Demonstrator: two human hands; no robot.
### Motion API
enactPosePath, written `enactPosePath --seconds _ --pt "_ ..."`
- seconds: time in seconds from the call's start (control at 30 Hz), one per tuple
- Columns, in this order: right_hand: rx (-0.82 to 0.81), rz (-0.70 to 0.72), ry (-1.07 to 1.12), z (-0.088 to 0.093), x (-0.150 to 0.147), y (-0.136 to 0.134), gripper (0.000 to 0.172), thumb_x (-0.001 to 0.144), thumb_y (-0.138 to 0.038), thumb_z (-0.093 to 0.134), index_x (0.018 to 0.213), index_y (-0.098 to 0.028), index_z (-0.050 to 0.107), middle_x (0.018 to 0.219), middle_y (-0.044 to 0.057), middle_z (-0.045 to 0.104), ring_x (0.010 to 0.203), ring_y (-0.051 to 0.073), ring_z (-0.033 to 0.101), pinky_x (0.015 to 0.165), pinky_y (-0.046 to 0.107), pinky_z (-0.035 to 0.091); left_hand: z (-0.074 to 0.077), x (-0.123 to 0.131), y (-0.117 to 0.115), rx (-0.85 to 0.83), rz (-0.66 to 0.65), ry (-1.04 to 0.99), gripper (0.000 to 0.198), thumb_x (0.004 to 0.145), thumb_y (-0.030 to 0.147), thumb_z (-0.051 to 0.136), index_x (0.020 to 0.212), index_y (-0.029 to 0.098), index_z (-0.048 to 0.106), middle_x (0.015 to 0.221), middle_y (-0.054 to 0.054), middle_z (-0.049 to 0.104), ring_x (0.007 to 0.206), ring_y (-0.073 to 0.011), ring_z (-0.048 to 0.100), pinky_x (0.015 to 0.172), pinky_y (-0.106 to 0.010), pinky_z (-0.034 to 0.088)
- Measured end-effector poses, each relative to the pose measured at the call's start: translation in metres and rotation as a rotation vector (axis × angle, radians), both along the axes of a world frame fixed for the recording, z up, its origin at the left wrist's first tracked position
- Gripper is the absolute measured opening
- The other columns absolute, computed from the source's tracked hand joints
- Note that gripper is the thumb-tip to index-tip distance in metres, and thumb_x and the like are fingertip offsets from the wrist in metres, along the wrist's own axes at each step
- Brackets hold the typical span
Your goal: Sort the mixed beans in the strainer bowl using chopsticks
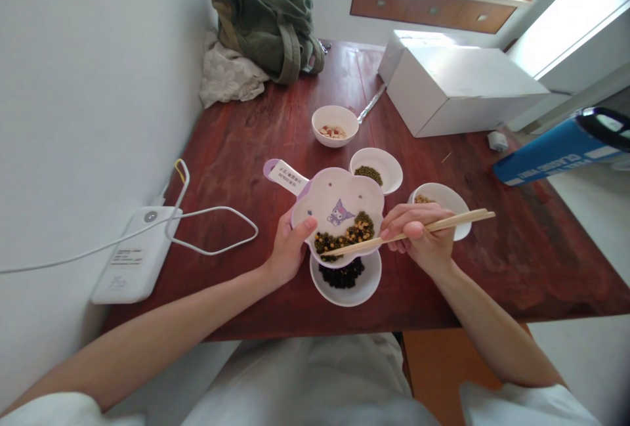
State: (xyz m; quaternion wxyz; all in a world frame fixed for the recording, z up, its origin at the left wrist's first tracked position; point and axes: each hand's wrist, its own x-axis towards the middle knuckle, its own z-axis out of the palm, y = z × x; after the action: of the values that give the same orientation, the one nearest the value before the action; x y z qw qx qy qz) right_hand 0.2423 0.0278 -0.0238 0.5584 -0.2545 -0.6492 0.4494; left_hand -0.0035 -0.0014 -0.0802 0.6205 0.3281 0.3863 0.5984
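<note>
From the head camera, the work in hand looks like sorting mixed seeds with chopsticks, and the next move seems to call for lowering the tips onto single seeds while the plate stays steady. The left hand (285, 249) grips a white flower-shaped plate (339, 193) with a purple-trimmed handle tab (290, 176), its thumb pressed on the rim and its other fingers hidden beneath. The plate overlaps a round white dish (347, 297) holding black beans (341, 275) and bears a purple cartoon print (340, 213) beside a heap of mixed green and yellow seeds (344, 237). The right hand (418, 239) is curled, its fingers pinching a pair of pale wooden chopsticks (443, 224). Their long axis runs from upper right to lower left across the plate, with the tips together over the seeds' lower-left edge; whether they touch a seed cannot be told. Nearby on the red-brown wooden table (492, 281) are a white dish of green beans (388, 176), a white bowl of yellow grains (447, 206), and a white bowl of pale pinkish pieces (329, 115). Farther off lie a white cardboard box (467, 91), an olive-green bag (266, 19), and a white power bank (132, 262) with its white cable (211, 249).
</note>
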Motion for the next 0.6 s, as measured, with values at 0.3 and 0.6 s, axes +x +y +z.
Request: enactPosePath --seconds 0.3,0.6 --pt "-0.034 -0.045 0.075 -0.0076 -0.0017 0.0026 0.041 0.107 -0.055 0.09 0.082 -0.024 0.098 0.068 0.007 0.085 0.037 0.011 0.065 0.03 0.019 0.044 -0.0007 -0.0003 0.0011 -0.009 0.009 -0.004 0.063 0.081 0.072 0.104 0.114 0.021 0.088 0.113 -0.011 0.096 0.117 -0.0413 0.091 0.105 -0.053 0.075" --pt "-0.059 -0.091 0.02 -0.0057 0.0008 0.0063 0.057 0.1 -0.071 0.09 0.069 -0.024 0.094 0.062 0.006 0.082 0.036 0.01 0.06 0.032 0.02 0.042 -0.0035 0.0013 0.0028 -0.001 0.021 0.0 0.066 0.079 0.077 0.103 0.115 0.023 0.088 0.114 -0.012 0.096 0.134 -0.0486 0.087 0.112 -0.059 0.075"
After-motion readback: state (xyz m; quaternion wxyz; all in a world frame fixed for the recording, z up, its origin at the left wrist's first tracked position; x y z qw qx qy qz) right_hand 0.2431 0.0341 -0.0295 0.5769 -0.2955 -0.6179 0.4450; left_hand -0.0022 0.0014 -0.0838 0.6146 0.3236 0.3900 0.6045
